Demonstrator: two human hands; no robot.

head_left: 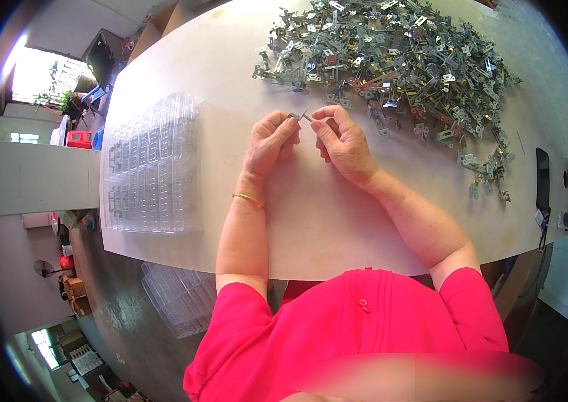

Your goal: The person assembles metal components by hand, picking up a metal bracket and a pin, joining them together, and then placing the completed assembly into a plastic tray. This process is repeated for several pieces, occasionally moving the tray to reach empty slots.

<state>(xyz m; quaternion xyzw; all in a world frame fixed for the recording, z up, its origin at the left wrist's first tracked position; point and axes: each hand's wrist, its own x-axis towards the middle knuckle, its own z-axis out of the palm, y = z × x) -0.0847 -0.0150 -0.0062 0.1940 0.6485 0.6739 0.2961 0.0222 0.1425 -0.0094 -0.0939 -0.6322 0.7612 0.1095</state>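
Left of both hands, clear plastic tray [153, 167], left hand [267, 144] and right hand [342, 142] pinching small metal part [299, 116]

The heap of small brackets [391, 60] was dull grey metal with brassy glints, as was the piece [299, 116] pinched between both hands; the tray [153, 164] was clear glossy plastic, the table [311, 221] smooth, matt and pale

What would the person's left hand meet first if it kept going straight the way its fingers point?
The left hand points up and slightly right, holding a small metal part. Beyond that and a strip of bare table, it would probably first meet the pile of metal parts, though depth is unclear.
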